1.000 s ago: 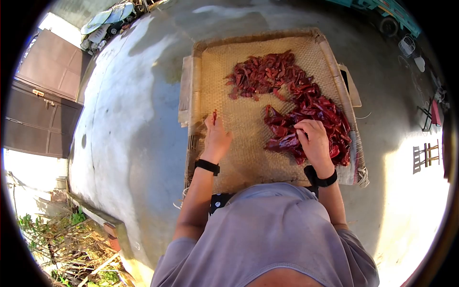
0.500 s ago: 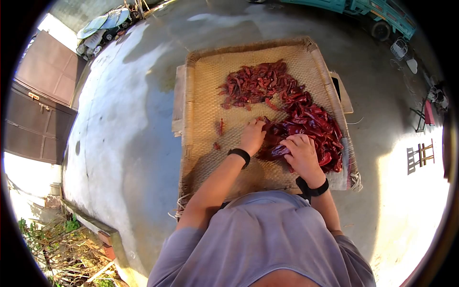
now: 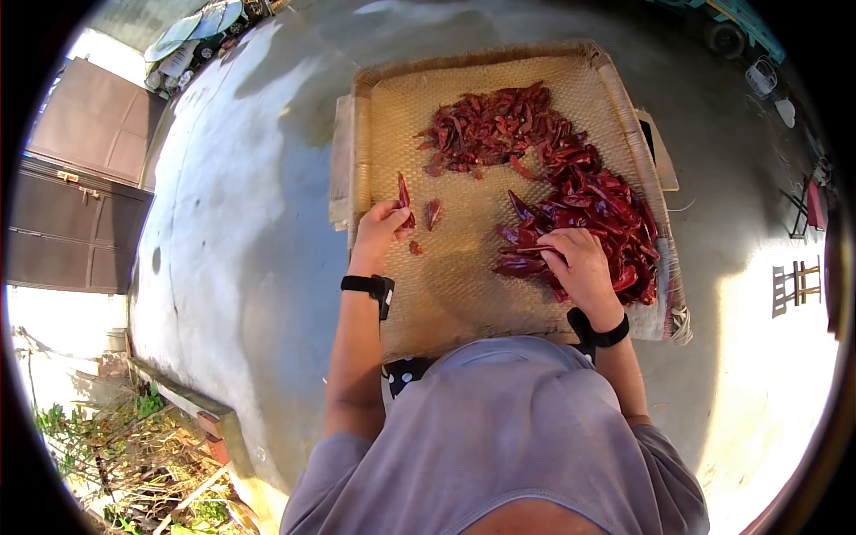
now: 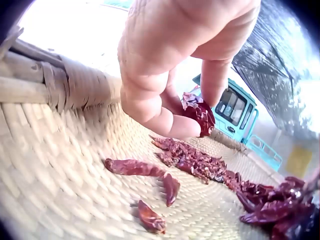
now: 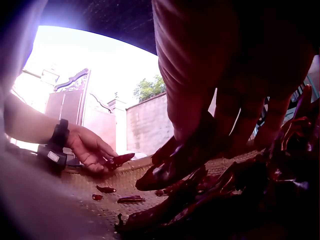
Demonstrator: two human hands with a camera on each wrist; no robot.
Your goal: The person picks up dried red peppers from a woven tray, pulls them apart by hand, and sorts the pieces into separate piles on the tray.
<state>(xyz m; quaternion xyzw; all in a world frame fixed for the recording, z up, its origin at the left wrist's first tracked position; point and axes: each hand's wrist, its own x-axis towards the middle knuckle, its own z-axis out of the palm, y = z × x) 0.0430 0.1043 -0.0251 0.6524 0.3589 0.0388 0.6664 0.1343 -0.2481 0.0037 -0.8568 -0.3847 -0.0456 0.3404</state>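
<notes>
My left hand [image 3: 378, 236] pinches a dried red pepper [image 4: 202, 116] between thumb and fingers, over the left side of the woven tray [image 3: 446, 294]. Several loose peppers [image 4: 150, 217] lie on the weave below it. At the near edge of the large glossy pepper heap [image 3: 615, 214], my right hand [image 3: 581, 267] holds a dark red pepper [image 5: 165, 172] between thumb and fingers. Farther up the tray lies a pile of smaller, duller peppers [image 3: 490, 125], which joins the glossy heap.
The tray has a raised rim [image 3: 361, 152] and rests on boards [image 3: 341, 160] that stick out at both sides. Wet concrete floor [image 3: 267, 178] surrounds it. A brown metal gate [image 3: 85, 178] stands at left, a teal vehicle [image 4: 235, 112] beyond the tray, small stools [image 3: 807, 283] at right.
My left hand went right to the heap, then came back to the tray's left side with a pepper. Another loose pepper lies there now. The right hand stays at the heap.
</notes>
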